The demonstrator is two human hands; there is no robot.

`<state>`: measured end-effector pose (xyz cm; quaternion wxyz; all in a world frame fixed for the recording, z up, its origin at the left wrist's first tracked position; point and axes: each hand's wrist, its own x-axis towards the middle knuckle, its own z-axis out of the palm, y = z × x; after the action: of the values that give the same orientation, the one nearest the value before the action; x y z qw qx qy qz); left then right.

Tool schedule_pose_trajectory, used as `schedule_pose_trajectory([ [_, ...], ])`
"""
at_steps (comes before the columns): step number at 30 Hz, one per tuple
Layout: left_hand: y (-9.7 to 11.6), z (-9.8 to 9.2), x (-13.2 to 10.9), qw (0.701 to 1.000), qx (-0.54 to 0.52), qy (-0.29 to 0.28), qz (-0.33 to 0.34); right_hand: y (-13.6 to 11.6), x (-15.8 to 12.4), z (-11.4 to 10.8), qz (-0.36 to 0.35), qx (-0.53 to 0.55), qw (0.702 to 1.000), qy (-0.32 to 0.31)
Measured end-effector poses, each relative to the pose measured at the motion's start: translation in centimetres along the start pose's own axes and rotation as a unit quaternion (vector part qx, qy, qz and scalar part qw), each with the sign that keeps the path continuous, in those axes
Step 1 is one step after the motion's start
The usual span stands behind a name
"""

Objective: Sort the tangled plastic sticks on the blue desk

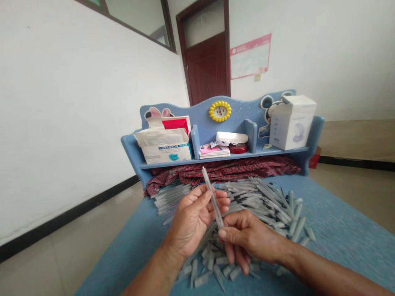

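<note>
A slim, see-through plastic tube is held up at a tilt above the table. My left hand grips its middle between thumb and fingers, the other fingers loosely curled. At its lower end, my right hand pinches the tube with thumb and index finger; the remaining fingers hang down. Beneath and behind both hands spreads a loose pile of similar greyish plastic pieces, some with dark parts. To the left lies a neater row of tubes, partly covered by my left hand.
The blue table has a raised shelf along its back. On it stand a mask box, a stack of papers, a red round tin and a white carton. Checked cloth is bunched below the shelf.
</note>
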<state>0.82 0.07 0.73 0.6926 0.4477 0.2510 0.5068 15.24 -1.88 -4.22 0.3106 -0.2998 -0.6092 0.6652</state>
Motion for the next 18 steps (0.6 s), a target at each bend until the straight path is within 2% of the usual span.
schedule_pose_trajectory([
  [5,0.2,-0.2,0.2,0.998,0.060,0.026,0.006,-0.4,-0.1,0.2,0.011,-0.046,0.998,0.045],
  [8,0.0,0.1,0.2,0.994,0.090,0.060,0.031,-0.5,-0.1,0.6,0.011,-0.122,0.988,0.098],
  [10,-0.3,0.1,0.3,0.990,0.097,0.086,0.047,-0.5,0.0,0.7,-0.013,-0.202,0.967,0.155],
  [13,-0.5,-0.2,0.7,0.986,0.104,0.118,0.063,-0.9,0.1,0.6,-0.073,-0.337,0.910,0.231],
  [16,-0.4,-0.8,1.2,0.982,0.108,0.141,0.072,-1.4,0.2,0.4,-0.093,-0.416,0.866,0.261],
  [18,-0.3,-0.9,1.4,0.980,0.113,0.149,0.073,-1.5,0.2,0.5,-0.096,-0.429,0.859,0.263],
])
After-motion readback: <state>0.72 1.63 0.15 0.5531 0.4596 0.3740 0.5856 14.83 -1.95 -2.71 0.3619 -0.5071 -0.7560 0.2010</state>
